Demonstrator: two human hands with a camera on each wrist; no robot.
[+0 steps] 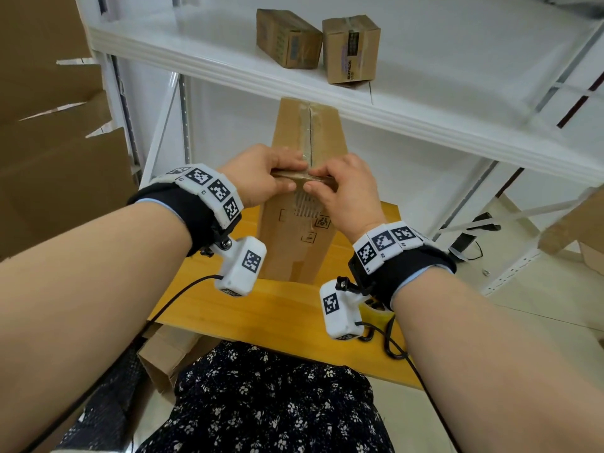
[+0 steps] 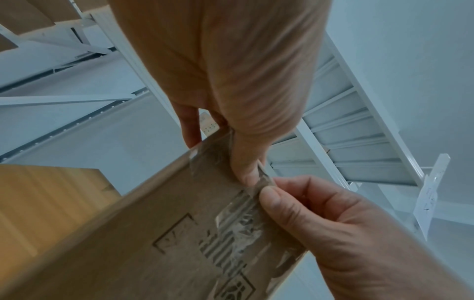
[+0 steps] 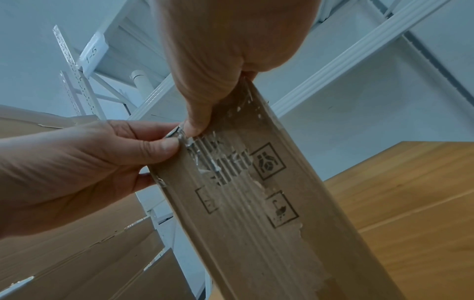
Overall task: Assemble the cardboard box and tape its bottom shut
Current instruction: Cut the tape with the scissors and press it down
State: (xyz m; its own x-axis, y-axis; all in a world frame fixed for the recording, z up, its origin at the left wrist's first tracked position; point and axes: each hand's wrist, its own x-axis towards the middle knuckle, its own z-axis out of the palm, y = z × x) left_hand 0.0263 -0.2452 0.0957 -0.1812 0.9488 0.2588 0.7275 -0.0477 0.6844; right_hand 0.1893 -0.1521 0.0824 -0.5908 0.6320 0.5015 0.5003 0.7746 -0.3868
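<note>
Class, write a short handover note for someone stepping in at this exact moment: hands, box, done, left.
Left hand and right hand both pinch the near top edge of the cardboard box, thumbs on the clear tape folded over that edge.
The box stands upright on the wooden table; its upward face is closed, with tape along the centre seam.
Left: press the tape end flat on the side.

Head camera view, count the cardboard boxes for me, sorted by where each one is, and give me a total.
Small boxes on the white shelf: 2, one lying and one upright.
Box gripped at its near edge by the left hand and right hand, standing on the wooden table: 1.
Total: 3.
</note>
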